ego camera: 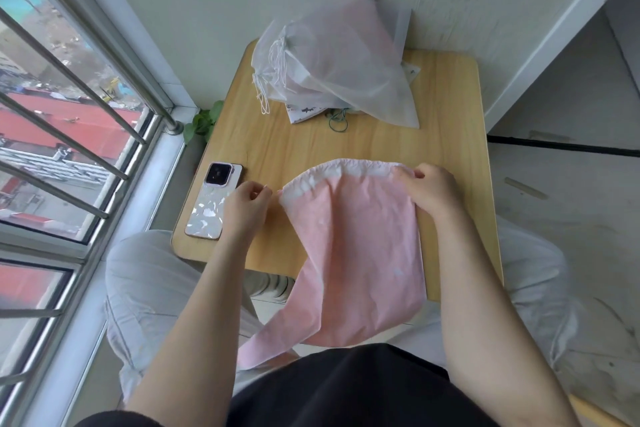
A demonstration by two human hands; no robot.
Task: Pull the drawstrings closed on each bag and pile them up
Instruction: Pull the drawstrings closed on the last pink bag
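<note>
On the near half of the wooden table (446,135) we note the pink drawstring bag (360,246), its gathered white mouth pointing away, its lower end hanging off the table edge over the lap. Right hand (433,192) pinches the mouth's right corner. Left hand (247,204) sits just beside the left corner, fingers curled; whether it holds a cord we cannot tell. Pile of translucent bags (339,62) lies at the far edge. 1 phone (213,199) beside the left hand.

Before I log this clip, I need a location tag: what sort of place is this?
Probably a home corner or enclosed balcony on an upper floor, not a workshop. A small light-wood table stands by a barred window looking down on red roofs, and a phone in a pale patterned case lies on the table.
</note>
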